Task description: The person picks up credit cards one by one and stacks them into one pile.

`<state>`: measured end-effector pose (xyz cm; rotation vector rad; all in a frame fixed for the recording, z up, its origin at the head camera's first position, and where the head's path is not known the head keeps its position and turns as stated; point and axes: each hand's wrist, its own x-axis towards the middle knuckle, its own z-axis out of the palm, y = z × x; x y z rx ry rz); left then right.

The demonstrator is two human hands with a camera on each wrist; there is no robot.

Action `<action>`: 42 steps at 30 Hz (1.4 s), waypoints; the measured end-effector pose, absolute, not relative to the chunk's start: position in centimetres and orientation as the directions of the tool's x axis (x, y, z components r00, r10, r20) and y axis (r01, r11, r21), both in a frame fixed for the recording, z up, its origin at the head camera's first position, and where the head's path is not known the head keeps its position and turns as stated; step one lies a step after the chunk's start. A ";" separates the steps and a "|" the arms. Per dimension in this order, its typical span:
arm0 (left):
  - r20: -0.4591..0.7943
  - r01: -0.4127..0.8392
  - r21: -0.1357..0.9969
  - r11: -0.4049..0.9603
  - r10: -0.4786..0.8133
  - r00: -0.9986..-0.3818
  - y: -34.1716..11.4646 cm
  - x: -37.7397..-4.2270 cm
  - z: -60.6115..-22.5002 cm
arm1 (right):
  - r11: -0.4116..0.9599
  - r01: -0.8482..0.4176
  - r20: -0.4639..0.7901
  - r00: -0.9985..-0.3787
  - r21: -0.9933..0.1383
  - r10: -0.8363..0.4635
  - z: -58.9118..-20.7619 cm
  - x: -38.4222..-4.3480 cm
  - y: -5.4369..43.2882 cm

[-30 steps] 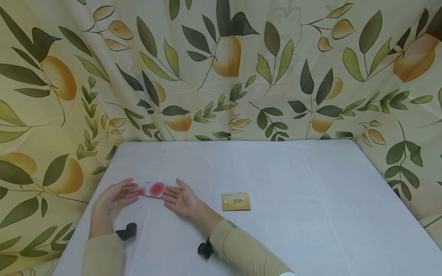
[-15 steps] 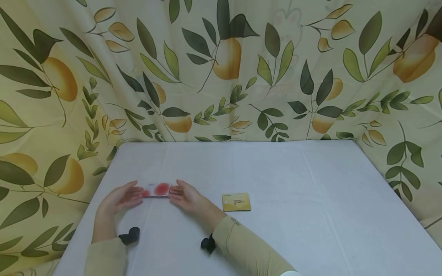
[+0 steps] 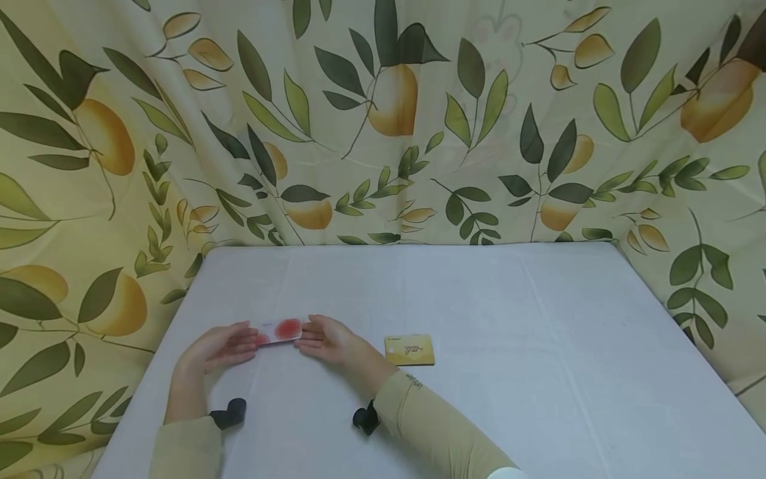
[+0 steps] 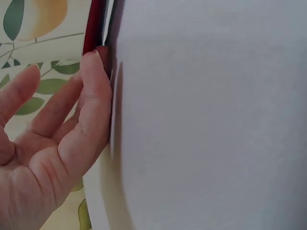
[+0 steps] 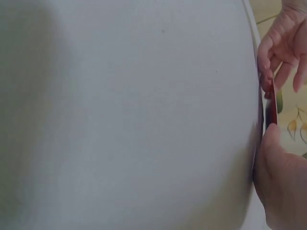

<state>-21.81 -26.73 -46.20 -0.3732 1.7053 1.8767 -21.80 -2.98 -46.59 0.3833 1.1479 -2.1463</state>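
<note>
A flat white card-like piece with red round spots lies between my two hands on the left half of the table in the head view. My left hand is at its left end, fingers extended and fingertips right at the edge. At its right end, my right hand has its palm turned inward and its relaxed fingers at the edge. In the left wrist view the piece's red edge shows above the fingertips. The right wrist view shows its narrow red side between both hands.
A yellow card lies flat to the right of my right hand. White cloth covers the table. Behind it hangs a curtain printed with fruit and leaves. A black wrist camera sits on each wrist.
Both hands and the red-spotted piece between them have shifted to the right along the table, closer to the yellow card. The yellow card stays in place.
</note>
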 end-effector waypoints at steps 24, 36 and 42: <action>-0.515 -0.526 0.830 -0.186 0.107 -0.851 -21.4 -20.6 -46.6 | -0.281 0.629 -0.578 -0.777 -0.725 -0.249 -46.3 -22.6 -0.1; -0.460 -0.456 0.851 -0.259 0.050 -0.887 -18.6 -19.9 -45.7 | -0.190 0.578 -0.541 -0.813 -0.793 -0.215 -45.7 -22.3 2.0; -0.461 -0.452 0.857 -0.246 0.022 -0.887 -17.0 -19.6 -45.1 | -0.186 0.563 -0.533 -0.825 -0.805 -0.189 -45.0 -21.8 3.4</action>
